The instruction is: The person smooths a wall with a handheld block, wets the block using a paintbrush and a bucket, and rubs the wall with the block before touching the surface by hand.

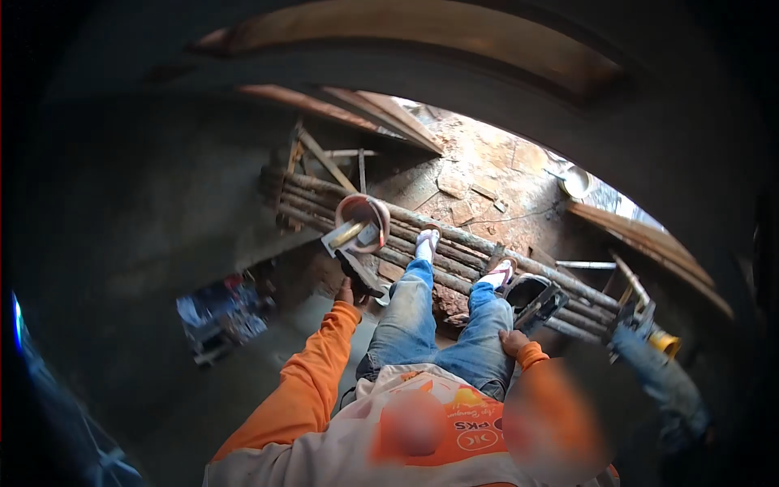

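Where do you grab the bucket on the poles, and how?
I'd take the bucket by its rim, on the person's right side, coming from above with the right hand. It's open-topped, so fingers can hook over the edge, and the yellow-barred tool sticks out on the left.

The one view comes from a camera worn on the person's head — it faces forward and steeply down over the shirt (479, 422) and jeans (410, 325), the closest things, to the pole platform (454, 243) underfoot and the ground (487, 178) farther out, all inside dark, rounded edges.
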`<action>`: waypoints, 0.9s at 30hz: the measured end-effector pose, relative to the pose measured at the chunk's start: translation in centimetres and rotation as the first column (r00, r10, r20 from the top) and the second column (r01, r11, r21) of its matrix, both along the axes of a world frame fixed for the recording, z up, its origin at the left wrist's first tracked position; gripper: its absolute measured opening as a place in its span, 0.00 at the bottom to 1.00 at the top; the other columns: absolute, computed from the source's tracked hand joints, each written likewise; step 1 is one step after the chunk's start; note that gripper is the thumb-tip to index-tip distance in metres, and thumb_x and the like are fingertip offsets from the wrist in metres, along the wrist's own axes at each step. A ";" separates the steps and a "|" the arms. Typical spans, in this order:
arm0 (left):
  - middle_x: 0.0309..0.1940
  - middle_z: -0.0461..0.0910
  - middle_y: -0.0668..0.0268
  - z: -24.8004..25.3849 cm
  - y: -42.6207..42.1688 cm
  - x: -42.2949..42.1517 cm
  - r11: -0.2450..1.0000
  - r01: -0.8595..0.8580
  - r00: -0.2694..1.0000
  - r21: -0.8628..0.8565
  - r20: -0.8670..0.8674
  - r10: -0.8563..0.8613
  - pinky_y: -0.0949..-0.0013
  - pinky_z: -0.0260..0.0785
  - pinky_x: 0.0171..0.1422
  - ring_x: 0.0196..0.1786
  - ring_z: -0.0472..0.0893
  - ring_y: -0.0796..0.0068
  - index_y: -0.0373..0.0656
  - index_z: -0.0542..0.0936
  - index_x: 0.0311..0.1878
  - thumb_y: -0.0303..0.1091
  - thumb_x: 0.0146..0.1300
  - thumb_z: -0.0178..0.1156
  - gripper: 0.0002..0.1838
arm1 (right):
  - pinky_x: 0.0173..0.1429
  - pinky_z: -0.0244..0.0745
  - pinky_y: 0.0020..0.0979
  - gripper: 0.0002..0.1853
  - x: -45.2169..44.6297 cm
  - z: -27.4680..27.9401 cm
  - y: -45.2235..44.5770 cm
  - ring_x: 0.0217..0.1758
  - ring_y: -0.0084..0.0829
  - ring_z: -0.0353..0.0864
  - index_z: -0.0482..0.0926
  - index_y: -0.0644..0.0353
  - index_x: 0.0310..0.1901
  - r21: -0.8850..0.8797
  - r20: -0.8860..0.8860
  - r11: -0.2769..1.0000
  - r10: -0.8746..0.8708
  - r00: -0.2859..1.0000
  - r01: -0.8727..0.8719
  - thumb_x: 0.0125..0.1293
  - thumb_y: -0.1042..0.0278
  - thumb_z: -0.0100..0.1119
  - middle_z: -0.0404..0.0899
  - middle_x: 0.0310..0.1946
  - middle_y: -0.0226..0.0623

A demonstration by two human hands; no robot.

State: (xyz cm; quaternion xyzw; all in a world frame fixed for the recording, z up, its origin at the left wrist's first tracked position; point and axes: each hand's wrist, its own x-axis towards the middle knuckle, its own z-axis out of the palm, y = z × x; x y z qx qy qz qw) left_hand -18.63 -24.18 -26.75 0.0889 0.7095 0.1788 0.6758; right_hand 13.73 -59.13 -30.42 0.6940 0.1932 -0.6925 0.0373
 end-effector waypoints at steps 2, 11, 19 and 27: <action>0.33 0.80 0.76 1.7 0.1 -1.1 0.965 -0.263 0.934 0.009 -0.249 0.257 0.62 0.65 0.44 0.35 0.76 0.75 0.58 0.76 0.42 0.54 0.60 0.55 0.14 | 0.63 0.63 0.41 0.30 1.7 2.6 4.0 0.57 0.54 0.70 0.77 0.71 0.46 -0.016 -0.029 0.948 0.318 0.948 -0.319 0.68 0.48 0.36 0.73 0.50 0.60; 0.37 0.78 0.76 -7.1 3.7 -11.7 0.902 -0.429 0.877 -0.049 -0.263 0.403 0.59 0.64 0.47 0.40 0.75 0.74 0.57 0.75 0.44 0.52 0.61 0.55 0.14 | 0.46 0.70 0.44 0.16 0.5 -10.8 20.9 0.40 0.51 0.75 0.76 0.65 0.36 0.426 0.571 0.837 0.044 0.820 -0.342 0.61 0.58 0.51 0.76 0.32 0.55; 0.36 0.77 0.75 -17.7 8.2 -14.8 0.884 -0.468 0.878 0.009 -0.109 0.466 0.61 0.64 0.46 0.41 0.73 0.75 0.53 0.75 0.43 0.45 0.63 0.52 0.10 | 0.49 0.73 0.42 0.22 -22.7 -20.5 44.0 0.46 0.50 0.78 0.72 0.58 0.44 0.489 0.246 0.748 0.376 0.893 -0.449 0.60 0.46 0.52 0.77 0.43 0.53; 0.35 0.76 0.75 -23.2 12.4 -15.7 0.947 -0.299 0.932 0.115 -0.176 0.316 0.65 0.65 0.43 0.39 0.74 0.77 0.52 0.76 0.41 0.43 0.55 0.59 0.12 | 0.39 0.76 0.45 0.12 -29.2 -28.5 47.5 0.33 0.50 0.82 0.68 0.62 0.39 0.189 0.449 0.866 0.343 0.825 -0.463 0.64 0.61 0.40 0.80 0.27 0.54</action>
